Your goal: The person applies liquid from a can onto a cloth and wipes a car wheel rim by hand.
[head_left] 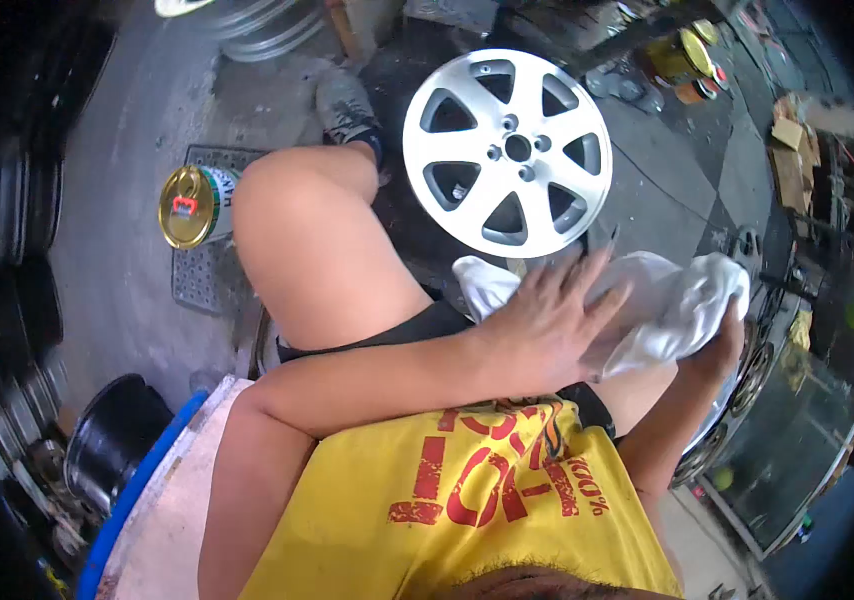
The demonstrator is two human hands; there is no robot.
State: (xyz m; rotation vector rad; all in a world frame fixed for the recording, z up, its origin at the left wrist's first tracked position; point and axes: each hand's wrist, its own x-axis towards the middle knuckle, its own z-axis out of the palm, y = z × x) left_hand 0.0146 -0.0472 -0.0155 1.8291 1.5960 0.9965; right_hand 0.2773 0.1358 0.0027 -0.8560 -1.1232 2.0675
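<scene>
A white cloth [682,300] is bunched in my right hand [725,345], whose fingers are wrapped round its right end. My left hand [557,315] is over the cloth's left part with its fingers spread; whether it touches the cloth I cannot tell. Another fold of white fabric [485,285] shows to the left of that hand. Just beyond my hands, a white alloy wheel rim [472,95] with several spokes faces up. My left hand is close to its near edge.
A tin can [187,205] with a gold lid stands left of my knee, on a perforated plate [197,285]. A black rim [117,440] is at lower left. Several cans [685,58] sit at the back right. A framed glass panel [782,440] is at right.
</scene>
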